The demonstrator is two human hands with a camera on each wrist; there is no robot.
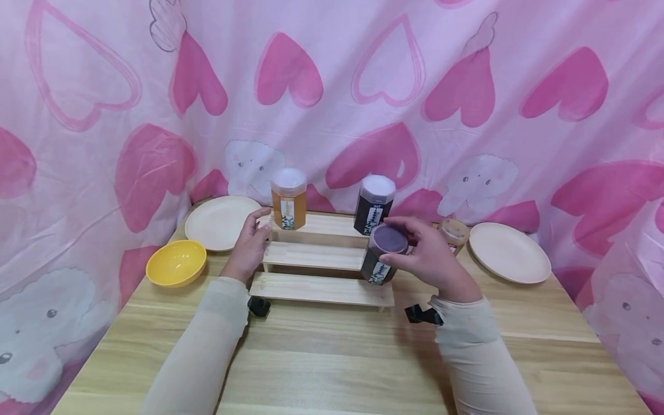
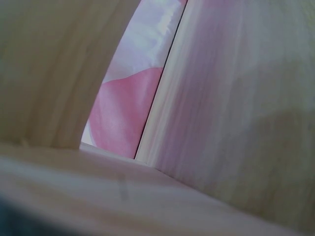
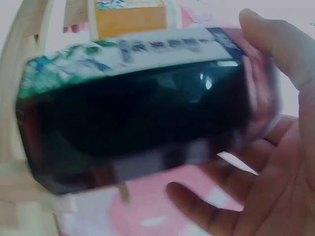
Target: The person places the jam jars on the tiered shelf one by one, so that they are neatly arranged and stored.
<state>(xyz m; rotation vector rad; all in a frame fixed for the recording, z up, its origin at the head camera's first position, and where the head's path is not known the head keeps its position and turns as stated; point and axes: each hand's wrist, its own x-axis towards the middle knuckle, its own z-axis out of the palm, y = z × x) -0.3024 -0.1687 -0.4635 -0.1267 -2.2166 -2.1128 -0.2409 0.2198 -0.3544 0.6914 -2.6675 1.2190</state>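
Observation:
My right hand (image 1: 427,253) grips a dark, many-sided jar (image 1: 377,266) by its purplish lid, tilted over the right end of the wooden tiered rack (image 1: 321,288). In the right wrist view the jar (image 3: 138,118) lies across the frame, thumb and fingers around its lid end. My left hand (image 1: 249,248) holds the rack's left end at the top shelf, beside an orange jar (image 1: 289,210) with a white lid. A second dark jar (image 1: 370,213) with a white lid stands on the top shelf's right end. Close boards of the rack (image 2: 236,98) fill the left wrist view.
Behind my right hand stands a jar with a tan lid (image 1: 455,230), partly hidden. A cream plate (image 1: 510,253) lies to the right, another plate (image 1: 220,222) at the back left, with a yellow bowl (image 1: 176,265) before it. A pink patterned curtain (image 1: 332,86) borders the wooden table (image 1: 311,357).

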